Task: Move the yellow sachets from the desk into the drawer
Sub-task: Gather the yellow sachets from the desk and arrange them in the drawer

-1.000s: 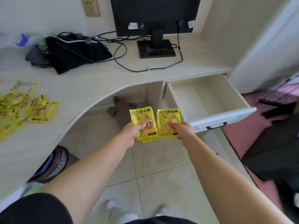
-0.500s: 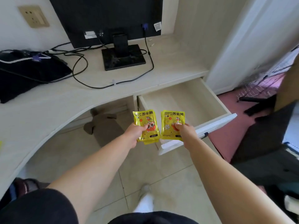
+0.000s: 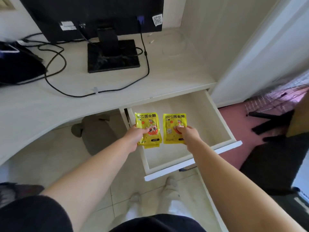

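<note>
The left hand [image 3: 134,135] pinched a small stack of glossy yellow sachets [image 3: 148,129], cartoon-printed, above the open drawer [image 3: 215,114]. Just beside it, the right hand [image 3: 189,133] pinched one matching sachet [image 3: 172,127].

bright daylight, from right | soft shadows under desk [image 3: 50,104] | wide-angle bowing at edges | slight blur, right periphery washed out

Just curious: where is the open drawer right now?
The drawer sits lower right of centre, pulled out from under the desk, beneath both held sachets.
</note>
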